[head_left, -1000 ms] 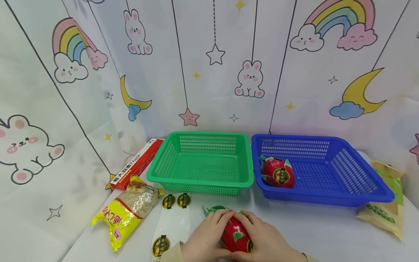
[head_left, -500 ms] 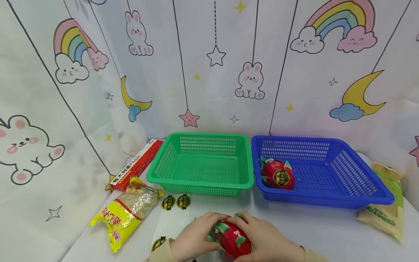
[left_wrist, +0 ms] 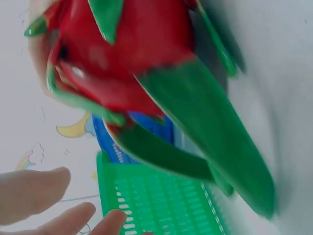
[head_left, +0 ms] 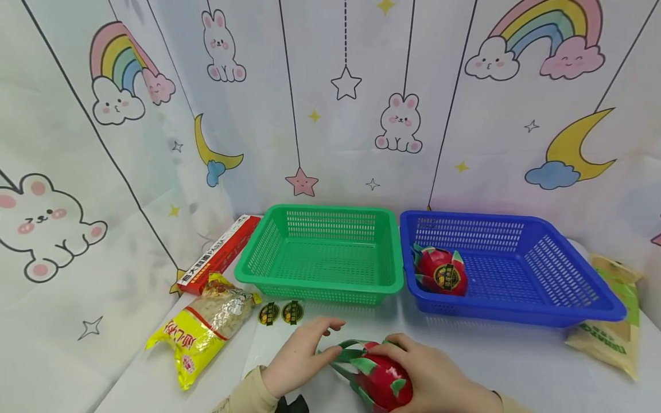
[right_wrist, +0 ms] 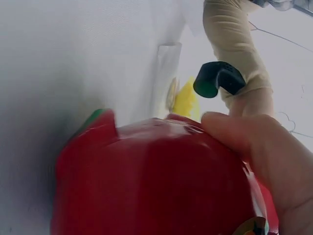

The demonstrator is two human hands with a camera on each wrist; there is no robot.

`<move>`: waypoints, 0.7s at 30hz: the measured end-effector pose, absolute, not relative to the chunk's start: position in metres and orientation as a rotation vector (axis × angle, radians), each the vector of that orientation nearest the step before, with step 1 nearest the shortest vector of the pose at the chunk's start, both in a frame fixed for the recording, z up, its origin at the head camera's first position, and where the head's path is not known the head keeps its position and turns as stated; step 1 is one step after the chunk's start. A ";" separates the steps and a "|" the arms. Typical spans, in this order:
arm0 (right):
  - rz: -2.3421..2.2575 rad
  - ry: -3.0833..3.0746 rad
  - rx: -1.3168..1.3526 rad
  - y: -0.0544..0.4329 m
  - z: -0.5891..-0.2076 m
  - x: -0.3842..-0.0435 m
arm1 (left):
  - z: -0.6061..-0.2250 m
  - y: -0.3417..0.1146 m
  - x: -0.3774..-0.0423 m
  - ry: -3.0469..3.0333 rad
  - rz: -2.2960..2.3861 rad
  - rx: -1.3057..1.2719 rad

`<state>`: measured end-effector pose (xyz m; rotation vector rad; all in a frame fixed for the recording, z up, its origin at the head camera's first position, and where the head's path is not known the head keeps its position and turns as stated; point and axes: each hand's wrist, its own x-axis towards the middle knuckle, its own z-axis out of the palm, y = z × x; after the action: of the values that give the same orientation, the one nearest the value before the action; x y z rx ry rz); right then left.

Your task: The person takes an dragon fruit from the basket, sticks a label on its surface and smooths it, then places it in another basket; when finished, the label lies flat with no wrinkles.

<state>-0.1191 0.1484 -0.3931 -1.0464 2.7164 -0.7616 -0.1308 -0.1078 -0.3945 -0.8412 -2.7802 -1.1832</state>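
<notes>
A red dragon fruit (head_left: 384,381) with long green leafy scales lies low in front, at the near edge of the head view. My right hand (head_left: 439,373) grips it from the right, thumb and fingers round its side. Just left of its green tips, my left hand (head_left: 299,355) is spread and holds nothing. In the left wrist view, green scales (left_wrist: 210,132) point toward the left fingers. A corner of a round dark sticker (right_wrist: 250,227) shows on the fruit in the right wrist view. Another dragon fruit (head_left: 439,269), with a round black-and-gold sticker, sits in the blue basket (head_left: 516,312).
Left of the blue basket stands a green basket (head_left: 320,289). A strip with round stickers (head_left: 292,312) lies before it. Farther left are a yellow snack-like bag (head_left: 206,330) and a red pasta box (head_left: 222,252). A beige-green packet (head_left: 614,321) lies far right.
Both hands held the dragon fruit at first. It has turned and shifted right in the right hand, its green tips now pointing left; the left hand has let go and moved left.
</notes>
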 end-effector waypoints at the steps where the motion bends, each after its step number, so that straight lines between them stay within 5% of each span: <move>1: -0.753 2.712 -1.032 0.151 -0.391 -0.118 | -0.395 -0.108 -0.131 -2.773 -1.182 -0.825; 11: -0.868 2.670 -0.745 0.184 -0.353 -0.112 | -0.401 -0.110 -0.141 -2.784 -1.177 -0.767; 21: -0.782 3.083 -0.803 0.214 -0.325 -0.111 | -0.397 -0.101 -0.146 -2.863 -1.173 -0.802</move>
<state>-0.1112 0.2136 -0.3246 -0.8034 3.0830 -0.7823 -0.1457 -0.1006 -0.3973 -0.8016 -2.8633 -1.1733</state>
